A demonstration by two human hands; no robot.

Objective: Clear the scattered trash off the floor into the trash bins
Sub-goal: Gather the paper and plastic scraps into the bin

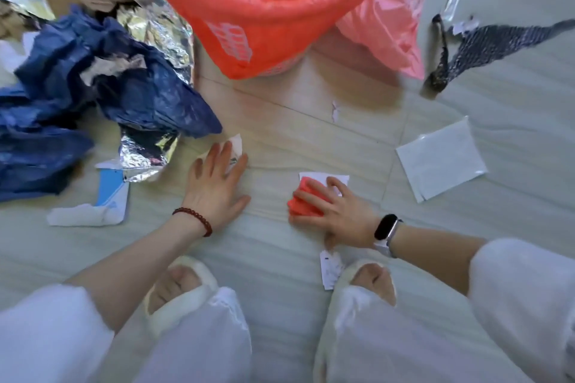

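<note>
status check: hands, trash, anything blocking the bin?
Left hand flat on white paper scrap. Right hand grips red scrap. Red-lined bin just ahead, path unblocked.

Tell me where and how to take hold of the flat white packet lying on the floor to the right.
Take the flat white packet at its near corner, coming from the person's side with the right hand. It lies flat on the floor, so there is likely little for fingers to wrap: slide a fingertip under that corner to lift the edge, then pinch it between thumb and fingers.
</note>
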